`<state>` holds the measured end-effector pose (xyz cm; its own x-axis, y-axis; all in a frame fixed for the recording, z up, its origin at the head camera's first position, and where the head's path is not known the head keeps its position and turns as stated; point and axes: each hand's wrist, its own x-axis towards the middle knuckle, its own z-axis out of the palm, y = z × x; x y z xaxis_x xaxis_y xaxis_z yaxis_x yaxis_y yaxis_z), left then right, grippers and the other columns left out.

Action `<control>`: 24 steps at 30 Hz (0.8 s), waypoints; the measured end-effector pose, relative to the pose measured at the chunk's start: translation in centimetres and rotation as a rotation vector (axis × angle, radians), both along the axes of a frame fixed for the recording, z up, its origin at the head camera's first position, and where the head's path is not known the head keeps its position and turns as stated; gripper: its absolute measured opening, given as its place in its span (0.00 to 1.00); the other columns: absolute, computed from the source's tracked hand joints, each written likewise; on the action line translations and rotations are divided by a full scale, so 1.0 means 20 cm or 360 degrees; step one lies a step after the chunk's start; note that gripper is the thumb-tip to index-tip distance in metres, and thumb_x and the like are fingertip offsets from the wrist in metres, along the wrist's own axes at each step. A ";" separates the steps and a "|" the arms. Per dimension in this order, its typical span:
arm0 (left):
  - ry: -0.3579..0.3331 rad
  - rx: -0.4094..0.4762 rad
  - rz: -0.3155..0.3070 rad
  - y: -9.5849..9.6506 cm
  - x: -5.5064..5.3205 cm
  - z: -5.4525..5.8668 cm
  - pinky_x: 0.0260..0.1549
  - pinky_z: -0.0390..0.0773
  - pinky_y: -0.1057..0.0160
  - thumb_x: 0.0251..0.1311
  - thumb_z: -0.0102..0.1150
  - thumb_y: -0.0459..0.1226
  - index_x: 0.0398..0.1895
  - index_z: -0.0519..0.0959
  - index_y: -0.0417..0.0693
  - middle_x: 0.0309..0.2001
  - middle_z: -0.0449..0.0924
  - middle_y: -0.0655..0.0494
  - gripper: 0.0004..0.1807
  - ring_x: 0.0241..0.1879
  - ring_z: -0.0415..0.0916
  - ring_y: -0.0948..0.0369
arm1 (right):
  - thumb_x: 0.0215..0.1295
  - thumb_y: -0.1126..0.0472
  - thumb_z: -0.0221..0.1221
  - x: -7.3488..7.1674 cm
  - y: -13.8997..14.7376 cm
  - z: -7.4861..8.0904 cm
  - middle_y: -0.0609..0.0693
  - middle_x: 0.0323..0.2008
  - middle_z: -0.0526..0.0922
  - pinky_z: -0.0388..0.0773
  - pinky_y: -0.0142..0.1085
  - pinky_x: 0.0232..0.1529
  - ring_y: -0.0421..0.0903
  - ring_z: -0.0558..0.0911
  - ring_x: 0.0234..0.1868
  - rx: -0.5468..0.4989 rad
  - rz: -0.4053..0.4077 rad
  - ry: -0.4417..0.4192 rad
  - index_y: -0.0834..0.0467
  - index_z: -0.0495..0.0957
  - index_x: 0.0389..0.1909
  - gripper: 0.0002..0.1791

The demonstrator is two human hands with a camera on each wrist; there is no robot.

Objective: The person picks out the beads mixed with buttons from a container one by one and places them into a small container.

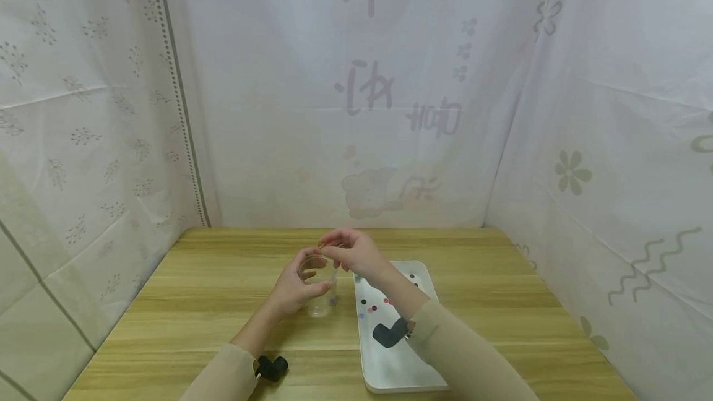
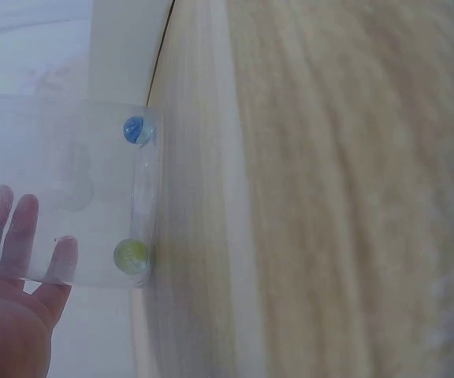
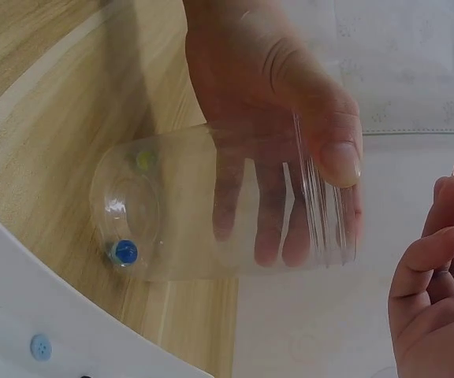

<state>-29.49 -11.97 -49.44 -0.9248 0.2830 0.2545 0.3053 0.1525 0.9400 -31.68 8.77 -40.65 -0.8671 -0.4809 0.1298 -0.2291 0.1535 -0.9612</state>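
A clear plastic jar [image 1: 320, 311] stands on the wooden table, and my left hand [image 1: 291, 288] grips it near its threaded mouth. Through the wall, the left wrist view shows a blue marble [image 2: 138, 130] and a yellow-green marble [image 2: 132, 257] at the jar's bottom. Just above the mouth, my right hand [image 1: 356, 257] pinches a small amber-coloured thing [image 1: 320, 244]; its kind is too small to tell. In the right wrist view, the curled fingers [image 3: 428, 272] of that hand hide what they hold.
A white tray [image 1: 392, 373] lies right of the jar, partly under my right forearm. Several small buttons, dark, red and blue, are scattered in it, among them a blue button [image 3: 41, 347]. Patterned curtains [image 1: 278, 110] hang behind the table and along both sides.
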 end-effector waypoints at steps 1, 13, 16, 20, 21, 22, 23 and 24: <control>-0.0001 0.0001 -0.0001 0.00 0.00 0.00 0.77 0.72 0.34 0.63 0.76 0.39 0.74 0.69 0.52 0.72 0.76 0.35 0.39 0.72 0.74 0.45 | 0.74 0.59 0.69 0.00 0.00 0.00 0.53 0.45 0.89 0.75 0.29 0.29 0.43 0.81 0.32 0.0006 0.0000 0.0004 0.60 0.85 0.56 0.15; 0.0004 -0.0012 0.0020 0.00 0.00 0.00 0.76 0.73 0.35 0.63 0.77 0.38 0.75 0.69 0.53 0.71 0.78 0.46 0.39 0.73 0.73 0.45 | 0.75 0.59 0.69 0.01 -0.02 0.01 0.49 0.45 0.89 0.75 0.30 0.29 0.43 0.83 0.32 0.0097 -0.0016 0.0072 0.57 0.86 0.56 0.13; 0.0001 -0.0012 0.0024 0.00 0.00 0.00 0.76 0.73 0.36 0.63 0.77 0.38 0.76 0.69 0.53 0.72 0.78 0.48 0.39 0.73 0.73 0.46 | 0.74 0.58 0.69 0.00 -0.01 0.00 0.50 0.46 0.89 0.76 0.30 0.29 0.43 0.84 0.32 0.0129 -0.0021 0.0089 0.57 0.86 0.56 0.14; 0.0012 -0.0011 0.0018 0.00 0.00 -0.01 0.76 0.73 0.35 0.63 0.77 0.39 0.76 0.69 0.52 0.70 0.78 0.47 0.39 0.73 0.73 0.46 | 0.74 0.57 0.69 -0.01 -0.01 -0.02 0.49 0.48 0.89 0.76 0.30 0.30 0.42 0.84 0.33 0.0165 -0.0020 0.0096 0.59 0.85 0.59 0.17; 0.0015 -0.0011 0.0016 0.00 -0.01 -0.01 0.76 0.73 0.35 0.63 0.77 0.39 0.75 0.69 0.52 0.70 0.78 0.47 0.39 0.73 0.74 0.45 | 0.74 0.57 0.69 -0.02 0.00 -0.02 0.50 0.49 0.89 0.76 0.30 0.30 0.42 0.84 0.33 0.0163 -0.0019 0.0094 0.59 0.85 0.59 0.17; 0.0018 -0.0013 0.0014 0.00 -0.01 -0.01 0.76 0.73 0.34 0.63 0.77 0.39 0.75 0.69 0.52 0.70 0.79 0.47 0.39 0.73 0.74 0.45 | 0.74 0.57 0.68 -0.02 0.00 -0.03 0.50 0.49 0.89 0.76 0.30 0.30 0.42 0.84 0.34 0.0160 -0.0015 0.0095 0.59 0.85 0.60 0.18; 0.0020 -0.0012 0.0011 0.00 -0.01 -0.01 0.76 0.73 0.34 0.63 0.77 0.39 0.75 0.69 0.52 0.70 0.79 0.46 0.39 0.73 0.74 0.45 | 0.75 0.56 0.68 -0.03 0.01 -0.03 0.50 0.50 0.88 0.75 0.30 0.30 0.42 0.84 0.34 0.0153 -0.0012 0.0094 0.59 0.84 0.60 0.18; 0.0018 -0.0009 0.0009 0.00 -0.01 -0.01 0.76 0.72 0.34 0.63 0.77 0.39 0.75 0.69 0.52 0.70 0.79 0.45 0.39 0.73 0.74 0.44 | 0.75 0.56 0.68 -0.03 0.01 -0.04 0.51 0.50 0.88 0.75 0.30 0.30 0.43 0.85 0.34 0.0144 -0.0011 0.0095 0.58 0.84 0.60 0.18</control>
<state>-29.68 -11.91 -49.63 -0.9234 0.2793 0.2634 0.3151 0.1594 0.9356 -32.37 8.99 -41.37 -0.8625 -0.4870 0.1374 -0.2839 0.2408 -0.9281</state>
